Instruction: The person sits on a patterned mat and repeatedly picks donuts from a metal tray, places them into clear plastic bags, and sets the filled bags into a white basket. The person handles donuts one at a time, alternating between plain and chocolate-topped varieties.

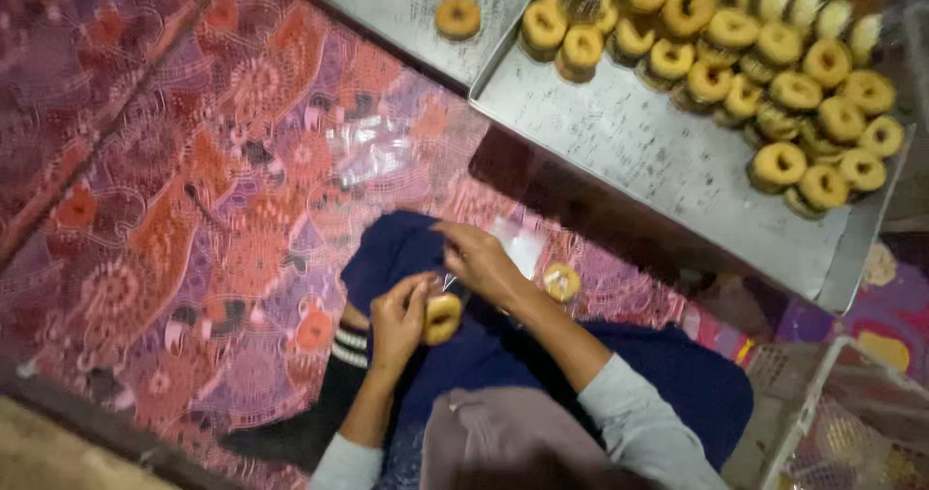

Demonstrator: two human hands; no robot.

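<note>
golden and ring-shaped, the doughnut (442, 318) sits on my lap over the dark blue cloth, held between both hands. my left hand (399, 318) is curled around its left edge, fingers closed on it. my right hand (481, 261) comes in from above, thumb and fingers pinched together on the top of what looks like a thin clear plastic wrapper (450, 282) around the doughnut; the film is too faint for me to be sure how far it covers. a second wrapped doughnut (561, 281) lies just beside my right forearm, on the cloth near a flat clear bag (518, 243). ahead of me the metal tray (658, 161) carries a heap of plain doughnuts (764, 74) on its far side, and one lone doughnut (458, 16) rests on another tray (387, 1) to the left. a white wire basket (832, 403) stands at my right. to do this well i judge the left hand should only steady the doughnut without squeezing, while the right keeps the film gathered tight and centred so it doesn't tear or slip
</note>
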